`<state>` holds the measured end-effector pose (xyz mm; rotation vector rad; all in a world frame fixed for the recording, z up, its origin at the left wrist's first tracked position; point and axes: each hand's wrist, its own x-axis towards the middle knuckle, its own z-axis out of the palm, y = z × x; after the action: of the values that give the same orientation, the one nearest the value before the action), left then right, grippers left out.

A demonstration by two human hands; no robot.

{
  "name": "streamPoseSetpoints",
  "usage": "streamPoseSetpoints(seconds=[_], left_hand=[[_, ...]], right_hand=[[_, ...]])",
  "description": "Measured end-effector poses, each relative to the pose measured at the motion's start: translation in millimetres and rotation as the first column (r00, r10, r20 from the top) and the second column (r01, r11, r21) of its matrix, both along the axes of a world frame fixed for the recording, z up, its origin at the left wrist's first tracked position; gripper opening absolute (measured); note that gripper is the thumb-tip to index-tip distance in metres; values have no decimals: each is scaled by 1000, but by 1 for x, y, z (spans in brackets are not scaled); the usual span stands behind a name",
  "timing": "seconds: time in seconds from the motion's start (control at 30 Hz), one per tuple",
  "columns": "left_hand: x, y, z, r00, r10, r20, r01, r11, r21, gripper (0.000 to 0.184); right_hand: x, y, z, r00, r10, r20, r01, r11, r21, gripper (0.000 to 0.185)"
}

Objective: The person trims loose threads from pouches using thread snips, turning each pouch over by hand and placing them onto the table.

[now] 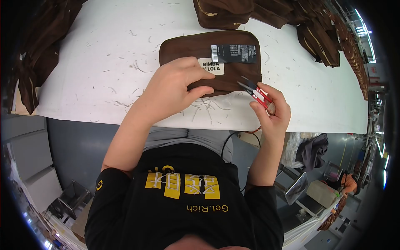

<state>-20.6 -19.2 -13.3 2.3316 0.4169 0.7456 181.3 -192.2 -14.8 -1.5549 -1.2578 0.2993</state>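
Note:
A flat brown fabric pouch point(183, 46) lies on the white table in front of me. It bears a white label point(216, 69) reading BIMBA Y LOLA and a black care tag point(237, 53) with white print. My left hand point(181, 85) rests over the pouch's lower left part, index finger by the white label. Its thumb and index finger are apart, while the other fingers are partly hidden. In my right hand point(273, 108) are red-handled thread snips point(259, 96), gripped between thumb and fingers. Their dark blades point up and left over the pouch's lower right part.
Loose thread ends point(204, 106) are scattered over the white table point(104, 71). More brown pouches point(225, 12) are at the back and right, some with gold zips. Brown fabric pieces point(46, 46) are piled at the left. The table's front edge runs just below my hands.

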Motion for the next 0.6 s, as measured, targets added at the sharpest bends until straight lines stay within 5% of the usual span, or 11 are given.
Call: streamPoseSetpoints(seconds=[0.17, 0.27, 0.37, 0.43, 0.6], left_hand=[[0, 3, 1, 1000, -10, -9, 9, 993, -120, 28], [-7, 9, 9, 993, -97, 69, 105, 987, -120, 28], [-23, 19, 21, 998, -61, 15, 54, 955, 292, 21], [-23, 22, 17, 999, -38, -27, 43, 974, 220, 16], [-10, 27, 20, 998, 43, 49, -40, 997, -72, 15]], right_hand=[[15, -16, -5, 935, 294, -199, -291, 956, 48, 30], [5, -10, -7, 971, 45, -234, -36, 999, 41, 31], [-1, -3, -2, 982, -57, -182, 41, 995, -90, 31], [-1, 2, -1, 995, -52, -88, 37, 985, -170, 30], [-6, 22, -3, 889, -67, -453, 145, 980, 138, 30]])
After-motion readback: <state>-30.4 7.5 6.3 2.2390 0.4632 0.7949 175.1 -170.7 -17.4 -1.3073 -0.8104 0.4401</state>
